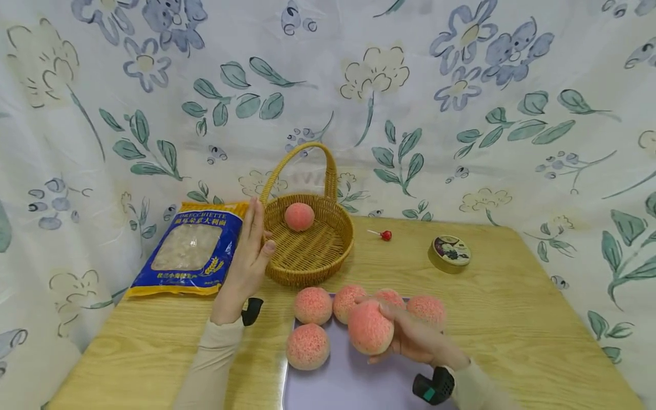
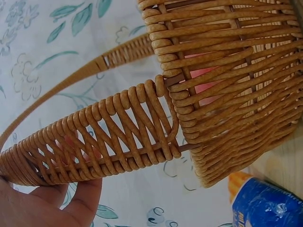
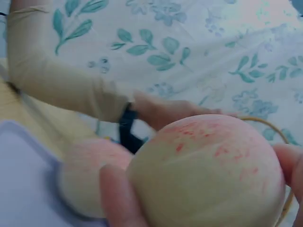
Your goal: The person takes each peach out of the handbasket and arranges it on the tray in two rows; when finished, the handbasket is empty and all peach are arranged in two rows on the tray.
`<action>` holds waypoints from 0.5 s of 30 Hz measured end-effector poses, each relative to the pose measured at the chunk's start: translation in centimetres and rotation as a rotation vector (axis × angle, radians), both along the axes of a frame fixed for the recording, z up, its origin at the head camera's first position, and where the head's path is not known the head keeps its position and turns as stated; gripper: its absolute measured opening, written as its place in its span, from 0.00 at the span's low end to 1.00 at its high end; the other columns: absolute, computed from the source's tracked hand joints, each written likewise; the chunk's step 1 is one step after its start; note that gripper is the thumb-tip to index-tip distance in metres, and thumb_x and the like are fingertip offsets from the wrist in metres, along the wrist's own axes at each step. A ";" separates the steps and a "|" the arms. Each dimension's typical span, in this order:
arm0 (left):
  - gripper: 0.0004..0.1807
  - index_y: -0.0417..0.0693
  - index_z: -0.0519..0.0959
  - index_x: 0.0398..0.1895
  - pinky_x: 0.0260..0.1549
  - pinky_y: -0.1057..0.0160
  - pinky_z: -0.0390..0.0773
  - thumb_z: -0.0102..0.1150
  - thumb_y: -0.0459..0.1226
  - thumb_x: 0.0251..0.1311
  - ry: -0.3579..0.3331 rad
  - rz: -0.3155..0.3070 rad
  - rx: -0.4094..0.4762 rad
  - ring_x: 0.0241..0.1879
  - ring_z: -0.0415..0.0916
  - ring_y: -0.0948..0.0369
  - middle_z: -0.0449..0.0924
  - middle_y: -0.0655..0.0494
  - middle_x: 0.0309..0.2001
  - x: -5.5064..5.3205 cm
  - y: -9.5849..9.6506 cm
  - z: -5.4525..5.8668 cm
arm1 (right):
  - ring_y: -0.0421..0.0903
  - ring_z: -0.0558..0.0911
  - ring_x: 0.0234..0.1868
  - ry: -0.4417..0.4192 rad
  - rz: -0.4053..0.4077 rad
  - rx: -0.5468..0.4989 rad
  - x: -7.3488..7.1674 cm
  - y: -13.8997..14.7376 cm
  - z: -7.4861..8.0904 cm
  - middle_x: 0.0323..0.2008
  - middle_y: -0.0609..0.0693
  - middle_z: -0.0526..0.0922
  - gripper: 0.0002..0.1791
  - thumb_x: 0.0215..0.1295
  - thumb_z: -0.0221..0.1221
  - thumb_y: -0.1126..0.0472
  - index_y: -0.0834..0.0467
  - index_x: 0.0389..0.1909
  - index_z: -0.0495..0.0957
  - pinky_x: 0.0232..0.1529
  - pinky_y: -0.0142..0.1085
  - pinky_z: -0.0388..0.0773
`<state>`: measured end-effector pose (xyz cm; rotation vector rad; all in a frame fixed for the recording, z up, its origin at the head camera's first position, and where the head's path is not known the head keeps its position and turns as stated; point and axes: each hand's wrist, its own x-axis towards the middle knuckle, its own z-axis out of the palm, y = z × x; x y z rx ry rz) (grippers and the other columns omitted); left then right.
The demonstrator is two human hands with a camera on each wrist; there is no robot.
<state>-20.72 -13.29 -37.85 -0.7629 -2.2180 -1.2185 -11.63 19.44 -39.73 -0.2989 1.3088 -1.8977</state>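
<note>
My right hand (image 1: 410, 333) grips a pink and cream peach (image 1: 371, 327) above the lilac tray (image 1: 353, 387), fingers and thumb on either side of it. The right wrist view has this peach (image 3: 208, 175) filling its lower middle. Several more peaches, among them one at the left (image 1: 308, 347), sit on the tray. At the left of the wicker basket (image 1: 310, 276), my left hand (image 1: 246, 262) has straight fingers at the handle (image 2: 104, 137); in the left wrist view some fingers show behind its weave. One peach (image 1: 299, 217) lies inside the basket, towards the back.
A blue and yellow pasta bag (image 1: 187, 250) lies left of the basket, close by my left hand. Right of the basket are a red lollipop (image 1: 386, 235) and a round tin (image 1: 450, 253). A floral cloth (image 1: 328, 85) hangs behind the wooden table (image 1: 512, 319).
</note>
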 end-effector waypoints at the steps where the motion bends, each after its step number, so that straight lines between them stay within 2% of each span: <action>1: 0.41 0.54 0.35 0.79 0.47 0.45 0.71 0.29 0.61 0.70 0.000 -0.002 -0.002 0.45 0.71 0.44 0.29 0.51 0.79 0.0 0.0 0.1 | 0.49 0.79 0.55 -0.010 0.004 0.000 0.7 0.0 -0.5 0.61 0.50 0.69 0.28 0.80 0.35 0.49 0.54 0.75 0.52 0.46 0.47 0.83; 4: 0.42 0.55 0.34 0.79 0.47 0.45 0.71 0.28 0.62 0.69 -0.006 0.006 -0.004 0.46 0.72 0.45 0.29 0.52 0.79 -0.1 -0.1 0.3 | 0.49 0.78 0.56 -0.027 -0.014 0.037 2.0 -0.4 -1.8 0.62 0.49 0.69 0.28 0.79 0.38 0.51 0.57 0.74 0.52 0.47 0.51 0.82; 9: 0.41 0.56 0.34 0.79 0.46 0.45 0.71 0.29 0.61 0.70 -0.022 0.010 -0.001 0.46 0.71 0.46 0.28 0.51 0.79 -0.2 -0.1 0.3 | 0.51 0.80 0.53 -0.032 -0.125 0.160 2.5 -1.5 -2.8 0.61 0.53 0.71 0.32 0.76 0.46 0.50 0.60 0.73 0.53 0.46 0.55 0.81; 15: 0.42 0.53 0.34 0.79 0.46 0.46 0.71 0.30 0.61 0.70 -0.020 -0.006 0.001 0.46 0.71 0.46 0.28 0.53 0.79 -0.1 0.1 0.1 | 0.50 0.83 0.47 -0.033 -0.233 0.241 3.0 -2.8 -3.1 0.59 0.61 0.72 0.38 0.71 0.56 0.52 0.67 0.72 0.51 0.41 0.49 0.84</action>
